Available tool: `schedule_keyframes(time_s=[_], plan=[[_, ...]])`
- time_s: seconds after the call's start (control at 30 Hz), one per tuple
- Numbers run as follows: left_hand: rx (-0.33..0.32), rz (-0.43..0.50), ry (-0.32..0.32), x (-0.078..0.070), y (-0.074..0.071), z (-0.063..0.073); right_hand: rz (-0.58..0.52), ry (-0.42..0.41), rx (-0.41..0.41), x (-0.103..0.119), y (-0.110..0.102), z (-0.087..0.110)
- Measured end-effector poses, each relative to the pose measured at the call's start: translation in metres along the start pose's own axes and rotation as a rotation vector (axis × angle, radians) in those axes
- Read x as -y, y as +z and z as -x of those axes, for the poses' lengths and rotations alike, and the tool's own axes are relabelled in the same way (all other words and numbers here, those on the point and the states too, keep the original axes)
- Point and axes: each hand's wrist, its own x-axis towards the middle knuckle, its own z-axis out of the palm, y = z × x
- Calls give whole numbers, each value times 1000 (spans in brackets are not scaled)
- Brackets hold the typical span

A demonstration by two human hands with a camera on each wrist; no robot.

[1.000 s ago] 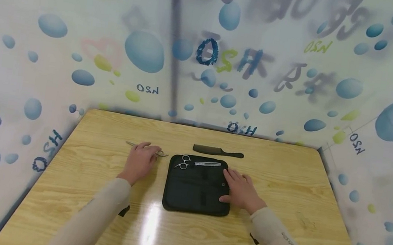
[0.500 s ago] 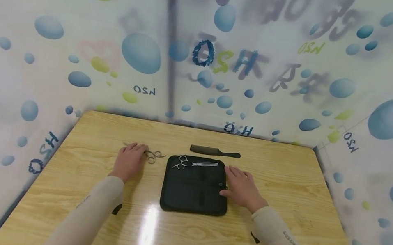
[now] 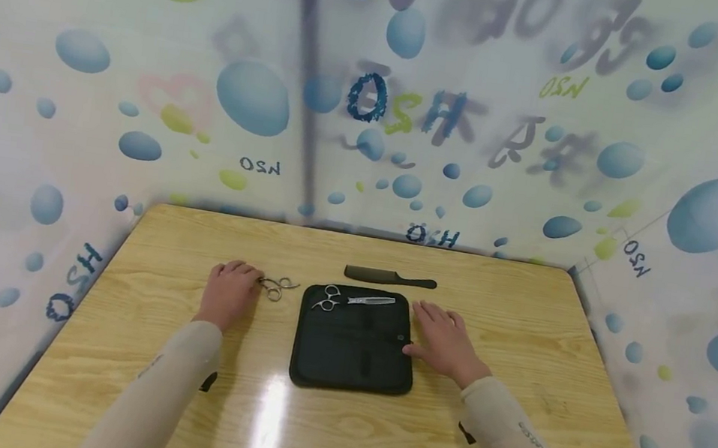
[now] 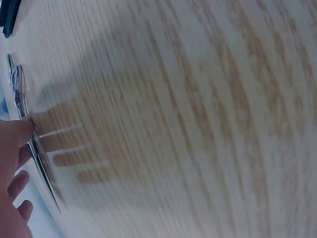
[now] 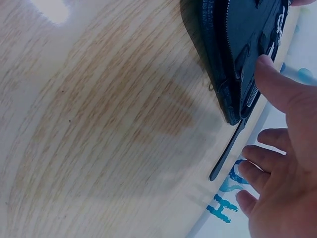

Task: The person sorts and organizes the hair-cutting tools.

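A pair of silver scissors [image 3: 279, 287] lies on the table left of the black case, ring handles toward the case. My left hand [image 3: 229, 295] is at its blade end, hiding the blades in the head view. Thumb and fingertips pinch the scissors [image 4: 44, 173] in the left wrist view. The flat black zippered case [image 3: 348, 359] carries silver thinning scissors [image 3: 371, 300] along its far edge. Beside its right edge is my right hand [image 3: 445, 344], fingers extended; the thumb [image 5: 277, 87] overlaps the case [image 5: 215, 54] in the right wrist view.
A dark comb [image 3: 373, 275] lies just beyond the case, its handle pointing right. The wooden table [image 3: 493, 295] meets a wall [image 3: 235, 185] printed with blue and green drops at the back, and printed walls flank both sides.
My left hand has slid left along the scissors, from near the handles toward the blades, uncovering the finger rings. My right hand has drawn slightly right, off the case's top.
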Motion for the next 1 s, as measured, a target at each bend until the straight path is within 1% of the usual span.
schedule_keyframes(time_s=[0.1, 0.27, 0.37, 0.57, 0.8, 0.9, 1.0], plan=[[-9, 7, -8, 2, 0, 0, 3, 1, 0, -1, 0, 0], [-15, 52, -15, 4, -3, 1, -3, 15, -5, -2, 0, 1], [-5, 46, 0, 5, -3, 1, 4, 15, -10, -3, 1, 1], [43, -39, 56, 6, -3, 2, 4, 6, -13, -5, 3, 1], [124, -208, 126, 5, 1, 2, 7, 10, -1, -5, 4, 0], [123, -241, 145, 4, 1, 4, 6, 13, 7, -4, 3, 1], [106, -263, 160, 4, 2, 6, 8, 15, 5, -2, 1, 2]])
